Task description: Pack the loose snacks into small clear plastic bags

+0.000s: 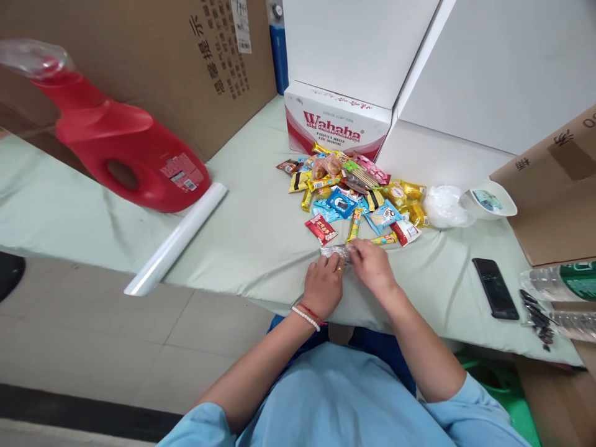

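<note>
At the table's front edge, my left hand [323, 284] has its fingers curled down over a small crinkled clear plastic packet [329, 251]. My right hand [372, 266] pinches the packet's right end between thumb and fingers. What is inside the packet cannot be made out. Just beyond my hands lie a red snack packet [321, 229] and a yellow stick-shaped packet [354, 225]. Behind them spreads a pile of small wrapped snacks, among them a blue packet [341, 203] and a light blue one [385, 215].
A white Wahaha box [338, 121] stands behind the pile. Leftward are a tilted red jug [135, 149] and a white roll [177, 239]. To the right are a clear plastic bag [447, 206], a white bowl [505, 203], a phone [495, 288] and plastic bottles [542, 284].
</note>
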`<state>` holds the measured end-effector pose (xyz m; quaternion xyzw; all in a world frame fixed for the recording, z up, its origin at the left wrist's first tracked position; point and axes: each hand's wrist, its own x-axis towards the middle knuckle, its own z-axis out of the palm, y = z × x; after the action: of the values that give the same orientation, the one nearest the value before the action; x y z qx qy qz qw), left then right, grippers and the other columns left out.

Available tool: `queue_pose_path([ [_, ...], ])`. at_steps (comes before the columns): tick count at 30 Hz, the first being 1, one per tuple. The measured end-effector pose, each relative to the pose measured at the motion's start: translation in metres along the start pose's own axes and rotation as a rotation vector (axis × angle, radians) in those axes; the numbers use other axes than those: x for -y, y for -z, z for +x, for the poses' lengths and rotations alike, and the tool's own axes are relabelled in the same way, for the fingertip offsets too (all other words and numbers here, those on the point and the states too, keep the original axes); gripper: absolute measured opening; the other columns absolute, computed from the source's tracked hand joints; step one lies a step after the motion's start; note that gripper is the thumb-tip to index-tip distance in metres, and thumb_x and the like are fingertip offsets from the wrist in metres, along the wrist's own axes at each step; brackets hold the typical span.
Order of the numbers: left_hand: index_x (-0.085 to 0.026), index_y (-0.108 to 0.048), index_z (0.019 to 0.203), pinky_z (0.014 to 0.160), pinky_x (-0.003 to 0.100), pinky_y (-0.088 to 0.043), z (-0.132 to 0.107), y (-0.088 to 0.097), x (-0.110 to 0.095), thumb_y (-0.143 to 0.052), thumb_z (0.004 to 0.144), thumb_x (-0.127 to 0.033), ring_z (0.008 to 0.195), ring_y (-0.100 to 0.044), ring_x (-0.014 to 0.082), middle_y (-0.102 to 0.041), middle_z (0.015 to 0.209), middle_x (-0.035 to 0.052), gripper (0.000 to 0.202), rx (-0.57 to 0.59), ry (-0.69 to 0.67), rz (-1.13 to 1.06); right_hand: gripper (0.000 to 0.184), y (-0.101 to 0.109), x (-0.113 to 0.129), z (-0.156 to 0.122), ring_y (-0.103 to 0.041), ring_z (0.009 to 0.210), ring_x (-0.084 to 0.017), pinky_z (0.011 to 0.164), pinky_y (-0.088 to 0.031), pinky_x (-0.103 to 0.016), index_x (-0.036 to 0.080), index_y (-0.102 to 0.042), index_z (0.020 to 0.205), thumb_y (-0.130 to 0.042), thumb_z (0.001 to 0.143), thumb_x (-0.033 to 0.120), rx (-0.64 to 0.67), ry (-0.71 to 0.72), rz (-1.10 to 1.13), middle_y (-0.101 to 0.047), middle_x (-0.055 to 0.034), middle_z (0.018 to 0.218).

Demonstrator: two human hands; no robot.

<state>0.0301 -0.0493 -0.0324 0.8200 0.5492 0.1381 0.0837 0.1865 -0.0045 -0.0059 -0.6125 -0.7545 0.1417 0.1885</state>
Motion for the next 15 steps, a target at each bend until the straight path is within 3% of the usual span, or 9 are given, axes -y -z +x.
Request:
queue_pose_path([
  [2,-0.015,-0.067,0.127,0.091,0.046,-0.052,-0.001,-0.002,0.008,-0.049,0.092,-0.011,0.116,-0.060,0.0301,-0.063,0.137,0.0159,0.039,-0.033,-0.021,-0.099,0.023,-0.015,0.015,0.011,-0.064,0.086,-0.025,0.077,-0.045,-0.031,0.019,-0.069,0.099,-0.047,0.100,0.022,0.086,-0.019,-0.013,-0.069,-0.0091,0.089],
  [4,-0.016,-0.068,0.123,0.097,0.044,-0.053,-0.003,-0.005,0.022,-0.050,0.088,-0.008,0.117,-0.061,0.0275,-0.064,0.134,0.0144,0.040,-0.095,-0.010,-0.287,0.025,-0.029,0.020,0.016,-0.065,0.093,-0.025,0.082,-0.047,-0.032,0.018,-0.068,0.109,-0.046,0.099,0.019,0.079,-0.029,0.037,-0.071,-0.0111,0.098],
  [6,-0.018,-0.067,0.123,0.097,0.039,-0.054,-0.004,-0.006,0.038,-0.048,0.088,-0.008,0.111,-0.064,0.0234,-0.067,0.127,0.0121,0.041,-0.195,0.102,-0.464,0.032,-0.039,0.017,0.017,-0.065,0.103,-0.026,0.090,-0.048,-0.034,0.018,-0.065,0.123,-0.045,0.099,0.018,0.032,0.016,0.132,-0.072,-0.0125,0.111],
  [8,-0.017,-0.065,0.126,0.098,0.040,-0.054,-0.001,-0.005,0.050,-0.051,0.093,-0.016,0.110,-0.064,0.0237,-0.066,0.121,0.0124,0.036,-0.276,0.266,-0.508,0.034,-0.042,0.010,0.016,-0.064,0.108,-0.026,0.095,-0.048,-0.036,0.020,-0.065,0.126,-0.046,0.098,0.020,0.013,0.071,0.211,-0.071,-0.0123,0.115],
  [11,-0.014,-0.064,0.128,0.102,0.046,-0.051,0.010,-0.002,0.054,-0.062,0.093,-0.035,0.116,-0.061,0.0303,-0.065,0.120,0.0149,0.040,-0.205,0.358,-0.386,0.031,-0.036,-0.002,0.012,-0.064,0.100,-0.025,0.092,-0.050,-0.037,0.020,-0.070,0.119,-0.047,0.099,0.024,0.062,0.075,0.329,-0.069,-0.0103,0.105],
  [15,-0.016,-0.064,0.127,0.098,0.045,-0.051,0.025,0.003,0.047,-0.070,0.088,-0.037,0.113,-0.061,0.0314,-0.064,0.119,0.0131,0.044,-0.069,0.357,-0.291,0.042,-0.022,-0.014,0.006,-0.061,0.081,-0.018,0.079,-0.053,-0.033,0.021,-0.063,0.133,-0.063,0.094,0.035,0.226,0.088,0.514,-0.063,-0.0070,0.107],
])
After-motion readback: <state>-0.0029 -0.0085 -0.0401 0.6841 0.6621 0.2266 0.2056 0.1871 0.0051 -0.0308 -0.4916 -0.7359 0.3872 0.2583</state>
